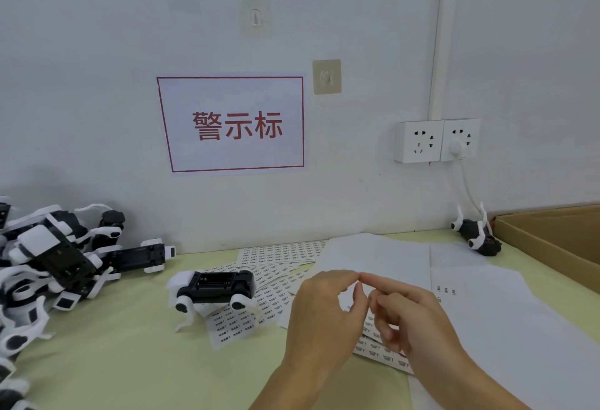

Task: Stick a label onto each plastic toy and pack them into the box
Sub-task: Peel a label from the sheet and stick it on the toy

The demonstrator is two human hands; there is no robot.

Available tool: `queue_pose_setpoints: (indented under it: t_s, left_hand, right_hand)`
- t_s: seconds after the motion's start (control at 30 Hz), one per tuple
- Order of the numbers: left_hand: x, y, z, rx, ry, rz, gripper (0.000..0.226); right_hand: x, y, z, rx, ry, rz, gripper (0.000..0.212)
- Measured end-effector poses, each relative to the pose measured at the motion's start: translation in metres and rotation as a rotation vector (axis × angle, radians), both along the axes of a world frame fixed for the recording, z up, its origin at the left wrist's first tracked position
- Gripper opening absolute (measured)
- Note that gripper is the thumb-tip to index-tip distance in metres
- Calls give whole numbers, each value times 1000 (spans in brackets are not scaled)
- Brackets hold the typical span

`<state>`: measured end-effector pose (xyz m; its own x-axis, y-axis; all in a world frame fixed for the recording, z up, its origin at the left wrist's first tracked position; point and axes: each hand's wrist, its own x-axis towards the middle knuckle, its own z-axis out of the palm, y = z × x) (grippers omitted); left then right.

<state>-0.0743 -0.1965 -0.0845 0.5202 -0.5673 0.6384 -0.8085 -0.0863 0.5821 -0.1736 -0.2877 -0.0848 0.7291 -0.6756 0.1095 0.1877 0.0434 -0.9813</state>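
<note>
A black-and-white plastic toy (214,286) lies belly-up on the label sheets (279,279) in the middle of the green table. My left hand (324,315) and my right hand (412,322) meet fingertip to fingertip just above the sheets, right of that toy. Both pinch what looks like a small white label (357,283), mostly hidden by the fingers. A pile of the same toys (55,257) lies at the left. One more toy (477,237) sits by the wall, next to the open cardboard box (532,240) at the right edge.
Large white backing sheets (487,305) cover the table's right half, under my right forearm. A double wall socket (436,140) has a plug and a cable hanging down behind the far toy. A red-framed paper sign (232,123) is on the wall.
</note>
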Motion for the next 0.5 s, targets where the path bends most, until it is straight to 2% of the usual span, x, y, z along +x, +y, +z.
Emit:
queue_pose_setpoints:
  t_s: [0.1, 0.23, 0.33, 0.43, 0.5]
  left_hand:
    - [2, -2, 4, -83, 293, -20, 13]
    - [6, 0, 12, 8, 734, -230, 18]
    - [3, 1, 14, 24, 783, -292, 14]
    - [2, -1, 12, 4, 722, -254, 15]
    - [3, -1, 10, 6, 650, -224, 16]
  right_hand:
    - [0, -4, 1, 82, 8, -53, 40]
    - [0, -5, 1, 135, 29, -81, 31]
    - [-1, -4, 1, 109, 57, -83, 26]
    - [-2, -3, 1, 38, 100, -109, 27]
    - [-3, -2, 0, -96, 154, -168, 29]
